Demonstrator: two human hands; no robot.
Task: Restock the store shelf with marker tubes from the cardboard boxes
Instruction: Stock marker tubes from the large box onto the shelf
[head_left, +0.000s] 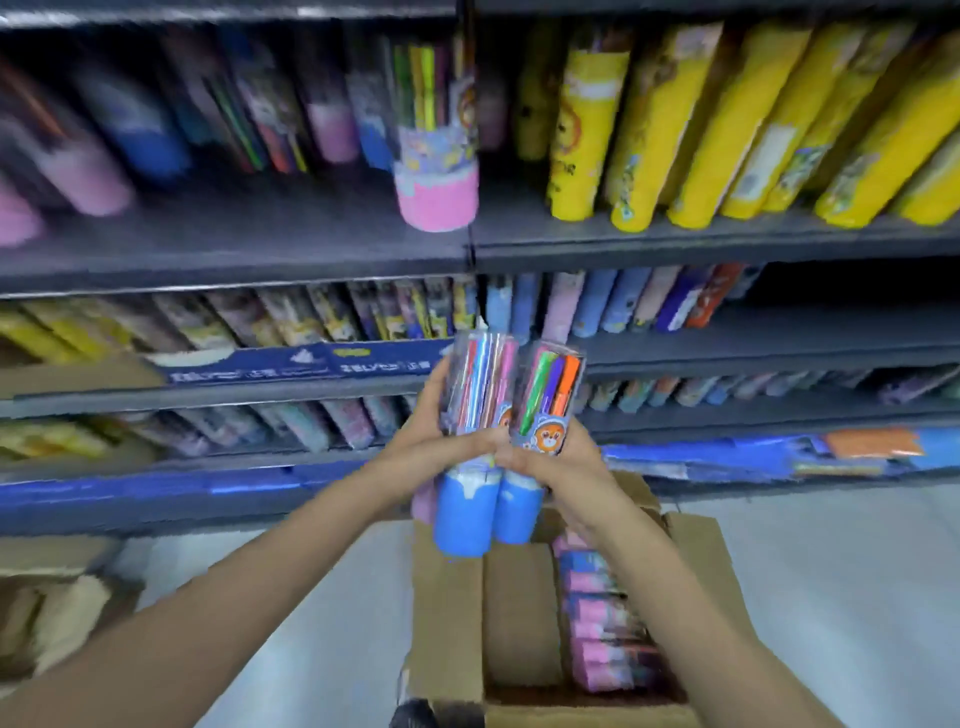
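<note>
**Two blue-based marker tubes held up before the store shelves**

A person is holding two marker tubes side by side in front of a dark shelf unit, above an open cardboard box standing on the pale floor. The left hand is gripping the left marker tube around its middle, fingers curling across the front where the clear upper section meets the blue base, the thumb lying up the tube's left side. The right hand is gripping the right marker tube at the same height, fingers wrapping its front just below a cartoon-bear label. The fingertips of both hands are nearly meeting between the tubes, which are touching each other. Coloured markers are showing through the clear tops above the fingers; the blue bases are jutting out below them, toward the camera. A pink shape is peeking out behind the left tube, too hidden to identify.

In the box, more pink and blue tubes are lying packed along its right side. On the upper shelf, a pink-based tube is standing at the front edge near the centre divider, with yellow tubes leaning in a row to its right. Lower shelves are carrying blurred rows of similar stock. Another cardboard box is sitting at the far left.
</note>
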